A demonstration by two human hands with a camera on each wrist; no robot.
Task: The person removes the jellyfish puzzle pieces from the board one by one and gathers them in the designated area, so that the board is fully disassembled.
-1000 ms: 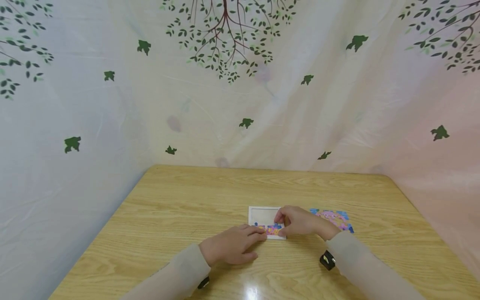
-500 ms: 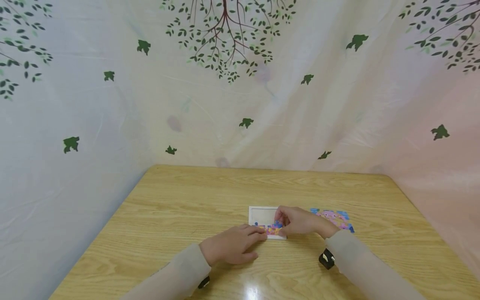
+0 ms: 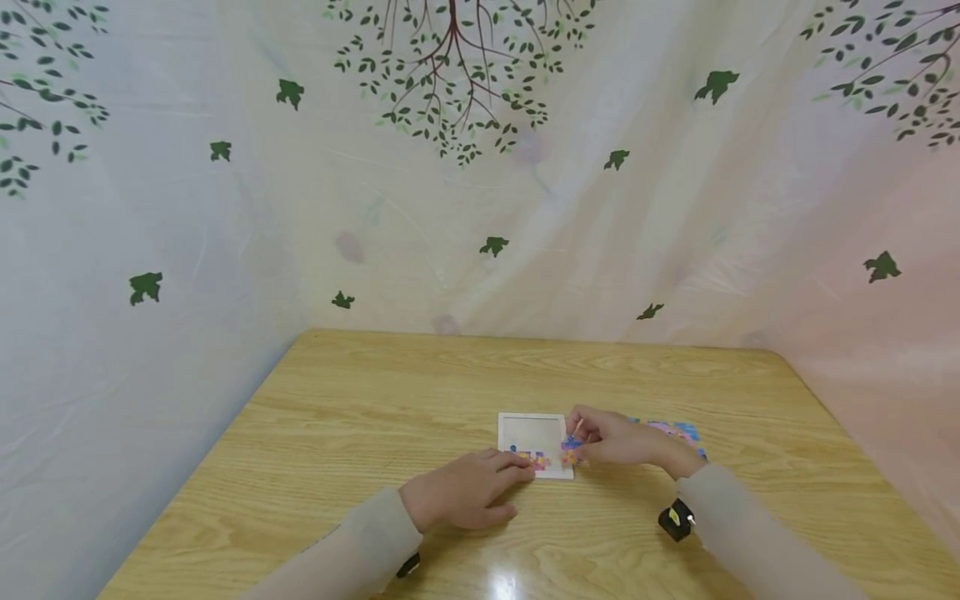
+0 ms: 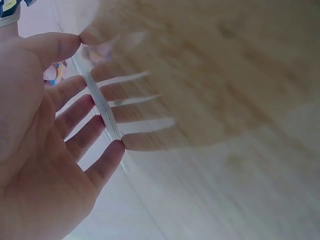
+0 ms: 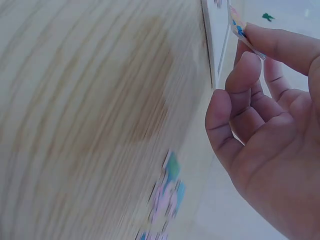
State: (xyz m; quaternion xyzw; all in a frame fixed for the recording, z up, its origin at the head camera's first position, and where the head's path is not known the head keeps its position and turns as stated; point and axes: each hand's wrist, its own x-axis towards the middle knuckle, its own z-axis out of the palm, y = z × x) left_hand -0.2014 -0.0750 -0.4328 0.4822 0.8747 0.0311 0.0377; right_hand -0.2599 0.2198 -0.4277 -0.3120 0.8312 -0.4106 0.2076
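Observation:
My right hand (image 3: 621,437) pinches a blue, pink and yellow jigsaw piece (image 3: 572,448) just over the right edge of a white puzzle frame (image 3: 532,415). In the right wrist view the piece (image 5: 239,29) is tilted between thumb and fingers, above the table. My left hand (image 3: 467,490) lies with its fingers extended over the frame's front left corner; the left wrist view shows its fingertips touching the frame's edge (image 4: 102,107). Several joined pink, yellow and blue pieces (image 3: 537,460) lie along the frame's near side, partly hidden by the left fingers.
A group of pink and blue puzzle pieces (image 3: 686,432) lies on the wooden table (image 3: 360,400) to the right, partly hidden behind my right hand and wrist. A printed leaf-pattern curtain (image 3: 405,200) hangs around the back and sides.
My right hand lifts away from the frame's lower right part and moves slightly right, taking the jigsaw piece with it. The left hand stays in place.

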